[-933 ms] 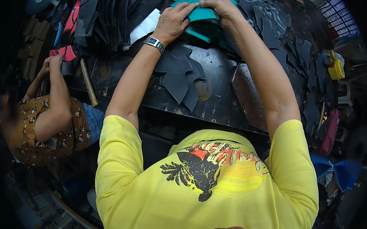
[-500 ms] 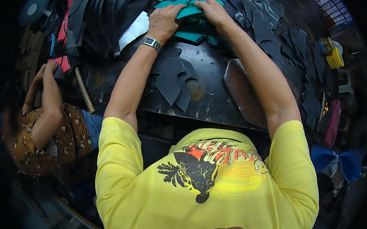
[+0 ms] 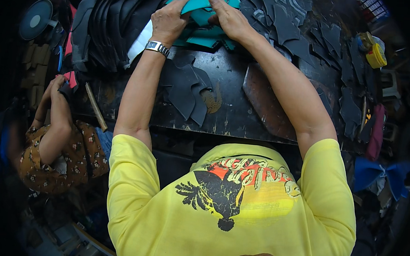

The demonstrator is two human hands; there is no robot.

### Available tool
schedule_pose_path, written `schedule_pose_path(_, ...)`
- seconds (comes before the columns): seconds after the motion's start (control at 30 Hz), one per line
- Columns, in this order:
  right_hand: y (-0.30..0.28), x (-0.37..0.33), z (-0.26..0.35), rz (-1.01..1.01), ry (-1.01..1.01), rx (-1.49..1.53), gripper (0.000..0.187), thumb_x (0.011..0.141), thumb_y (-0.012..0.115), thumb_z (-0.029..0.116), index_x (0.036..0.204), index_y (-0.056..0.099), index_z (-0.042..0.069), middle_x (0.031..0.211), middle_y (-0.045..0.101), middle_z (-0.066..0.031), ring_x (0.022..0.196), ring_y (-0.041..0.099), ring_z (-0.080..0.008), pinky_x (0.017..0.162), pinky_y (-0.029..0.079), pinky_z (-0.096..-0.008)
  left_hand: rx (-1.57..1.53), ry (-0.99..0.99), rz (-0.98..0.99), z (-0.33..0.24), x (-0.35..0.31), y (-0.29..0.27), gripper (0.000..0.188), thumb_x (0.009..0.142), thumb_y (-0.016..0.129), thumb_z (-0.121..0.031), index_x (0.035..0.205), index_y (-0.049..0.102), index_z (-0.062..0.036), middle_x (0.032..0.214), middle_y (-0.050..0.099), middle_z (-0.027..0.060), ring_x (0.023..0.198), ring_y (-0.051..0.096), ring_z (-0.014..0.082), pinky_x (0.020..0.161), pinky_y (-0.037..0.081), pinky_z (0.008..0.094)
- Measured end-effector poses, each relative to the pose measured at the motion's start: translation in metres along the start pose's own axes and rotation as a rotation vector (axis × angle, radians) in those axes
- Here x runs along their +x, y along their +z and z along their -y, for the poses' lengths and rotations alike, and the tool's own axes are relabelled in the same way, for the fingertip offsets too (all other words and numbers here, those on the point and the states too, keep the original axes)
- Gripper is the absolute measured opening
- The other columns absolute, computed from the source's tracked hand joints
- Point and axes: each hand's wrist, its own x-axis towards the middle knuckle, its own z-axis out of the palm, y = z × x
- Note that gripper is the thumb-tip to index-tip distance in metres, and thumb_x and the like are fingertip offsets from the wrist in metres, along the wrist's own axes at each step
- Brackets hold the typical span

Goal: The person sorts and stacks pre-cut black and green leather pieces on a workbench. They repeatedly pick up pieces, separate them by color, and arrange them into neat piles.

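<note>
At the far side of the dark table, my left hand (image 3: pixel 170 21) grips the left end of a teal cut sheet piece (image 3: pixel 196 5), fingers closed on its edge. My right hand (image 3: pixel 229 19) pinches the same piece from the right, near a small pink-red patch. The piece is raised and bent between both hands, over a pile of teal pieces (image 3: pixel 201 39). Some fingertips are hidden behind it. Closer to me lie two dark grey cut pieces (image 3: pixel 181 92), overlapping flat on the table.
Black curved pieces (image 3: pixel 106 28) are stacked at the left beside a white sheet (image 3: pixel 141 40). Dark scraps (image 3: pixel 289 26) cover the right side. A brown board (image 3: pixel 264 101) and a wooden stick (image 3: pixel 95 107) lie nearer. A co-worker's hands (image 3: pixel 56 83) hold a pink-and-dark piece at far left.
Both hands have shifted slightly left, and the held teal piece is now lifted and curved above the pile. The view has shifted a little too.
</note>
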Motion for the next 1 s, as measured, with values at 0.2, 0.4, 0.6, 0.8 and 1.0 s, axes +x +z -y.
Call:
schedule_pose_path(0.2,-0.002,0.003,0.0,-0.044,0.008,0.155,0.067,0.096,0.046,0.059,0.14,0.049,0.008,0.098,0.072,-0.014,0.096,0.068,-0.0282,0.088,0.05,-0.038,-0.098,-0.147,-0.06,-0.007,0.011,-0.013,0.025,0.092,0.065,-0.034,0.107,0.073,-0.0158,0.092,0.071,0.0092,0.082,0.069,0.0333,0.068,0.053,0.0395)
schedule_pose_path(0.4,-0.002,-0.016,0.005,-0.02,-0.252,-0.399,0.075,0.08,0.074,0.019,0.146,0.04,0.019,0.106,0.068,-0.0134,0.097,0.066,-0.0328,0.086,0.052,-0.0422,-0.184,-0.172,-0.173,-0.016,0.008,-0.022,0.022,0.089,0.069,-0.029,0.104,0.074,-0.0142,0.089,0.072,0.0067,0.076,0.069,0.0297,0.063,0.053,0.037)
schedule_pose_path(0.6,0.008,-0.021,0.009,-0.14,-0.268,-0.452,0.078,0.074,0.071,0.01,0.145,0.039,0.021,0.106,0.066,-0.0147,0.095,0.066,-0.0331,0.085,0.052,-0.0436,-0.334,-0.124,-0.362,-0.02,-0.003,-0.024,0.019,0.086,0.073,-0.016,0.102,0.073,-0.0056,0.092,0.073,0.0116,0.08,0.071,0.0289,0.069,0.056,0.0329)
schedule_pose_path(0.8,0.01,-0.009,0.023,-0.145,-0.123,0.293,0.064,0.091,0.059,0.017,0.149,0.032,0.011,0.1,0.065,-0.0206,0.09,0.066,-0.0315,0.081,0.052,-0.0405,-0.496,-0.255,-0.454,-0.036,-0.007,-0.051,0.014,0.089,0.074,-0.013,0.091,0.073,0.0011,0.077,0.072,0.005,0.066,0.066,0.0129,0.06,0.049,0.0265)
schedule_pose_path(1.0,-0.033,-0.038,0.02,-0.083,0.121,0.918,0.04,0.1,0.053,0.028,0.135,0.051,0.009,0.097,0.068,-0.013,0.081,0.066,-0.0184,0.08,0.054,-0.037,-1.389,-0.925,-0.489,-0.091,-0.042,-0.075,0.022,0.086,0.074,-0.007,0.105,0.069,0.0038,0.098,0.07,0.0049,0.083,0.069,0.0145,0.073,0.058,0.0284)
